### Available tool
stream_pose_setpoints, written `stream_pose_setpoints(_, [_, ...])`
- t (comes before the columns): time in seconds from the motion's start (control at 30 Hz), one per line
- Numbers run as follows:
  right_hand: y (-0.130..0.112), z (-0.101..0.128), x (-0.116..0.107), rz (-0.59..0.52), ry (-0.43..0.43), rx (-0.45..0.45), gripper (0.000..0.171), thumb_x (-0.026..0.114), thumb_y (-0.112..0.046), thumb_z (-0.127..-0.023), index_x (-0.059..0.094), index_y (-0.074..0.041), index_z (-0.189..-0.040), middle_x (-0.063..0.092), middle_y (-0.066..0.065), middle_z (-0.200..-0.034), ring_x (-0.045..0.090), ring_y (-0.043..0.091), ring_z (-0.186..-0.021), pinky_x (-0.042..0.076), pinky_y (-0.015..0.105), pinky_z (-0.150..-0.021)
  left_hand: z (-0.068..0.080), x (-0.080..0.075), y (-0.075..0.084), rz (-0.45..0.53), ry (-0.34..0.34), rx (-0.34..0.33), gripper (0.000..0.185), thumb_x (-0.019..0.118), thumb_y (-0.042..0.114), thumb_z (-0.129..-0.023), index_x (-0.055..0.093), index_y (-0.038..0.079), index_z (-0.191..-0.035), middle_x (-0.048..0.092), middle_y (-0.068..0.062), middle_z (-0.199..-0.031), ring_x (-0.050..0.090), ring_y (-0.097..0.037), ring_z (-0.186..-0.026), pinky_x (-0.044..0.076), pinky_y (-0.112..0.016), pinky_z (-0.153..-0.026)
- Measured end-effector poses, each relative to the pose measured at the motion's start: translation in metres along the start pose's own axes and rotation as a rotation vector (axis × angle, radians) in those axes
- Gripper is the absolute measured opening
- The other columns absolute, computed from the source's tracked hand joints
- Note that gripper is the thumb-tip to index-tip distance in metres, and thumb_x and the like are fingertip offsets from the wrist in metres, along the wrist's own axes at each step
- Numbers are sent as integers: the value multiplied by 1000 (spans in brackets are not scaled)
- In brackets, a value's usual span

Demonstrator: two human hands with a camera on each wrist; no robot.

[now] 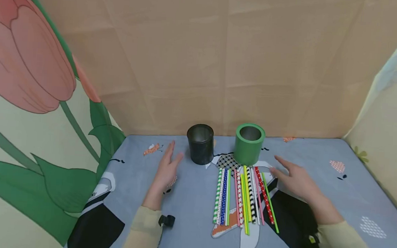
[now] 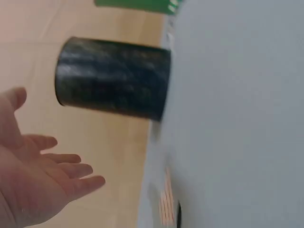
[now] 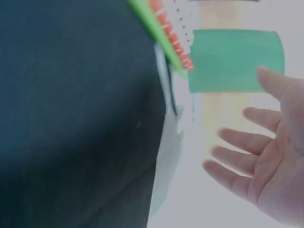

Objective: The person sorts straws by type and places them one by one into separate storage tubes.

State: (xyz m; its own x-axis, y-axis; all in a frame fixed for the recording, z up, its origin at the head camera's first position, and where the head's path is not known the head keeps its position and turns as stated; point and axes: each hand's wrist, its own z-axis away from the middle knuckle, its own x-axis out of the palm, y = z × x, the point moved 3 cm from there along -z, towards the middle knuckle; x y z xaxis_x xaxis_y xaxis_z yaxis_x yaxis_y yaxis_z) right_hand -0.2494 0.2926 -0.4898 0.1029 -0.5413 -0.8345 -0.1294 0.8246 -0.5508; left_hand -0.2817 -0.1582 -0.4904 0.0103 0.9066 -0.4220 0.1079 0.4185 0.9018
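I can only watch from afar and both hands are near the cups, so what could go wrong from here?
1. The left hand is open just beside the black cup, which stands upright and looks empty; a sideways brush could tip it.
2. The right hand hovers at the edge of the straws, which lie loose in a row; a sweep could scatter or roll them.
3. The green cup stands at the straws' far ends, so pushing them forward may knock it.
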Motion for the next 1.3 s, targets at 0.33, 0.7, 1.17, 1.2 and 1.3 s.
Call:
stream_pose_setpoints(0.33, [-2,10,0,-357,-127,197,66,73,-39,-103,54,3,-150,66,26,-132,67,33,-106,64,43,-85,-17,17,34,455,187,33,66,64,37,-109,40,12,-166,42,-4,-169,38,-24,-156,32,-47,-126])
stream_pose_setpoints(0.7, [14,10,19,-494,-142,297,55,74,-20,-103,56,6,-147,69,25,-132,68,30,-109,65,41,-84,-39,39,45,542,254,67,65,71,22,-106,45,5,-162,43,-8,-168,37,-26,-156,35,-46,-125])
stream_pose_setpoints(1.17, [17,12,40,-517,-142,336,56,78,-23,-100,59,5,-145,70,23,-131,69,29,-110,65,42,-83,-40,45,29,520,208,50,63,71,15,-105,44,1,-161,43,-15,-166,41,-29,-154,39,-43,-121])
stream_pose_setpoints(1.2, [16,11,40,-516,-143,337,56,78,-22,-100,59,5,-145,70,23,-131,69,30,-110,65,42,-83,-41,46,27,520,207,50,64,71,15,-105,44,2,-161,43,-15,-166,41,-29,-154,39,-43,-121])
stream_pose_setpoints(1.3, [15,10,40,-511,-139,342,56,77,-22,-101,58,5,-145,69,24,-132,68,31,-110,65,42,-83,-42,47,27,511,213,50,63,72,16,-105,45,4,-161,44,-15,-166,41,-30,-153,40,-43,-120])
